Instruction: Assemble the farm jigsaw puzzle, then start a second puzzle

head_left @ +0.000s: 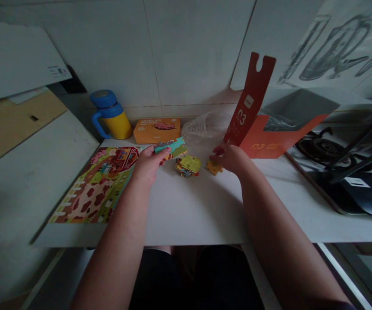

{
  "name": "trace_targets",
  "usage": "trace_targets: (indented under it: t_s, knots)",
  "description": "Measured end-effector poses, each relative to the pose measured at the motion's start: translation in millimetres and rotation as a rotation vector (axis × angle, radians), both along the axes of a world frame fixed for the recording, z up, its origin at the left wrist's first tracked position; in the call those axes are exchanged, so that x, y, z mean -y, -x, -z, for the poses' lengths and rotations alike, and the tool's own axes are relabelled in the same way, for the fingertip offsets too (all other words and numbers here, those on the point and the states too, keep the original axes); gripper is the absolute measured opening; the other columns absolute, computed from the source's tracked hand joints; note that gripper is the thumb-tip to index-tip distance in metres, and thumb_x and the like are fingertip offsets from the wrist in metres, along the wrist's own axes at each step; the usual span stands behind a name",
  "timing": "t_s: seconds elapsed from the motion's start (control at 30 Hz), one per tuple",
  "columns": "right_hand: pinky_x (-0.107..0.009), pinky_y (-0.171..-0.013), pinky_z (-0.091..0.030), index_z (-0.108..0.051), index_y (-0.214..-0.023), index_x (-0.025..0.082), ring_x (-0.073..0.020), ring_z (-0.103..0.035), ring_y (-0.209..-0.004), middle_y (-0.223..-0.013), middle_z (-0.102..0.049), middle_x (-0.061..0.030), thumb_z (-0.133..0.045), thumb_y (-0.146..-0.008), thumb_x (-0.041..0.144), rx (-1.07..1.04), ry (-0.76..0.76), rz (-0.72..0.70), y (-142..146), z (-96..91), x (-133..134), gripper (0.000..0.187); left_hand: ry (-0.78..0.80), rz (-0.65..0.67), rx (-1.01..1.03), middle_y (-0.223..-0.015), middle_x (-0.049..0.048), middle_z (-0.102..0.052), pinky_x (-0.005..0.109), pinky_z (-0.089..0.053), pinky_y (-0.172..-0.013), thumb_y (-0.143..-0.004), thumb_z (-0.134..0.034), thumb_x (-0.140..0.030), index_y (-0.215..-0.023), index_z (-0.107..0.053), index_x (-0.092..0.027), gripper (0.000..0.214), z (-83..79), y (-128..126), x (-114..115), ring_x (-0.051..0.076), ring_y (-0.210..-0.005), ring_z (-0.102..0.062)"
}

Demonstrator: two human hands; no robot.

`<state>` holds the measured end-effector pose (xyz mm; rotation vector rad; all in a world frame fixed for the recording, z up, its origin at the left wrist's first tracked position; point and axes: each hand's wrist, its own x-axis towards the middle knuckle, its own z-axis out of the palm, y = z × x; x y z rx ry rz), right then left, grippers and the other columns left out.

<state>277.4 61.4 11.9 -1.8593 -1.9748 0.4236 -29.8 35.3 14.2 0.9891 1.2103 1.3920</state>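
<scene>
My left hand point(147, 162) is closed, with the thumb on top of several puzzle pieces point(174, 147) coloured teal and green. Just below and right of them, a small pile of puzzle pieces point(188, 165) lies on the white tabletop, a yellow-green one uppermost. My right hand point(228, 156) is curled down over a yellow-orange puzzle piece point(214, 167) beside the pile, thumb and fingers at its upper edge. Some of the fingertips are hidden behind the hand. A farm picture sheet point(98, 185) with a cow and a red barn lies flat left of my left forearm.
At the back stand a blue and yellow jug point(113, 115), an orange box point(156, 131) and a crumpled clear plastic bag point(202, 128). An open red-orange carton point(265, 144) with its flap raised stands right. Further right is a black gas stove point(331, 159).
</scene>
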Motion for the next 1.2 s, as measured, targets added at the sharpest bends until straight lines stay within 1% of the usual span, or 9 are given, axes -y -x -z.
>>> trace_targets:
  t_s: [0.1, 0.17, 0.23, 0.4, 0.5, 0.67, 0.77, 0.97, 1.2]
  knots:
    - [-0.040, -0.080, -0.053, -0.074, -0.118, 0.019, -0.0313, -0.074, -0.097, -0.113, -0.078, -0.0174, -0.080, -0.089, 0.054, 0.138, -0.123, 0.030, 5, 0.0, 9, 0.046, -0.005, -0.003, 0.000, -0.103, 0.0053, -0.080, 0.023, -0.042, -0.061, -0.060, -0.101, -0.044, -0.101, -0.078, -0.021, 0.053, 0.1, 0, 0, 0.015, -0.081, -0.065]
    - [-0.041, -0.084, -0.055, -0.072, -0.125, 0.017, -0.0345, -0.073, -0.104, -0.121, -0.075, -0.0213, -0.086, -0.080, 0.063, 0.231, -0.087, -0.013, 9, 1.7, 14, 0.066, -0.009, 0.002, 0.006, -0.102, 0.0048, -0.079, 0.023, -0.042, -0.061, -0.059, -0.101, -0.043, -0.101, -0.078, -0.021, 0.052, 0.1, 0, 0, 0.015, -0.081, -0.065]
    - [-0.042, -0.085, -0.056, -0.072, -0.124, 0.016, -0.0367, -0.073, -0.106, -0.121, -0.075, -0.0231, -0.092, -0.072, 0.063, 0.320, -0.011, -0.081, 12, 3.4, 18, 0.074, -0.006, 0.001, 0.006, -0.101, 0.0047, -0.079, 0.024, -0.042, -0.061, -0.058, -0.102, -0.043, -0.100, -0.079, -0.021, 0.053, -0.4, -1, 0, 0.016, -0.081, -0.065]
    - [-0.041, -0.083, -0.055, -0.070, -0.123, 0.015, -0.0356, -0.074, -0.102, -0.117, -0.076, -0.0224, -0.091, -0.077, 0.045, 0.353, 0.082, -0.154, 11, 1.8, 18, 0.058, 0.008, -0.013, 0.003, -0.100, 0.0045, -0.078, 0.024, -0.043, -0.061, -0.056, -0.102, -0.045, -0.100, -0.078, -0.020, 0.056, -2.7, -3, 1, 0.015, -0.080, -0.064]
    - [-0.042, -0.088, -0.055, -0.066, -0.128, 0.014, -0.0355, -0.073, -0.107, -0.121, -0.074, -0.0217, -0.084, -0.081, 0.037, 0.309, -0.014, -0.165, 5, -2.7, 16, 0.056, 0.008, -0.009, -0.004, -0.099, 0.0037, -0.077, 0.024, -0.042, -0.060, -0.056, -0.102, -0.045, -0.100, -0.078, -0.020, 0.056, -3.1, -3, 1, 0.014, -0.079, -0.063]
    - [-0.040, -0.092, -0.054, -0.059, -0.132, 0.016, -0.0305, -0.070, -0.106, -0.117, -0.071, -0.0166, -0.073, -0.086, 0.026, 0.105, -0.236, -0.200, 3, -10.6, 16, 0.049, -0.004, 0.005, -0.017, -0.096, 0.0032, -0.077, 0.024, -0.042, -0.060, -0.058, -0.100, -0.044, -0.098, -0.078, -0.020, 0.052, -1.6, -3, 0, 0.014, -0.077, -0.062]
    - [-0.039, -0.094, -0.054, -0.062, -0.128, 0.017, -0.0302, -0.069, -0.108, -0.120, -0.070, -0.0165, -0.072, -0.086, 0.023, 0.129, -0.211, -0.237, 5, -10.2, 15, 0.043, -0.011, 0.019, -0.019, -0.099, 0.0036, -0.078, 0.023, -0.042, -0.060, -0.059, -0.100, -0.044, -0.100, -0.078, -0.020, 0.052, 0.7, -2, -1, 0.013, -0.077, -0.062]
    - [-0.041, -0.104, -0.050, -0.065, -0.129, 0.010, -0.0348, -0.066, -0.123, -0.129, -0.071, -0.0228, -0.061, -0.100, 0.027, 0.338, -0.102, -0.132, 7, 0.1, 10, 0.034, -0.007, 0.031, -0.050, -0.105, 0.0055, -0.079, 0.023, -0.043, -0.062, -0.062, -0.100, -0.047, -0.106, -0.078, -0.019, 0.056, 4.3, 0, -2, 0.015, -0.082, -0.064]
    - [-0.040, -0.094, -0.053, -0.063, -0.132, 0.010, -0.0349, -0.072, -0.114, -0.124, -0.074, -0.0258, -0.061, -0.103, 0.039, 0.356, -0.007, 0.107, 30, 14.0, 4, 0.042, -0.011, 0.038, -0.060, -0.101, 0.0064, -0.079, 0.025, -0.043, -0.063, -0.061, -0.100, -0.048, -0.102, -0.078, -0.018, 0.056, 1.2, -3, 0, 0.016, -0.080, -0.063]
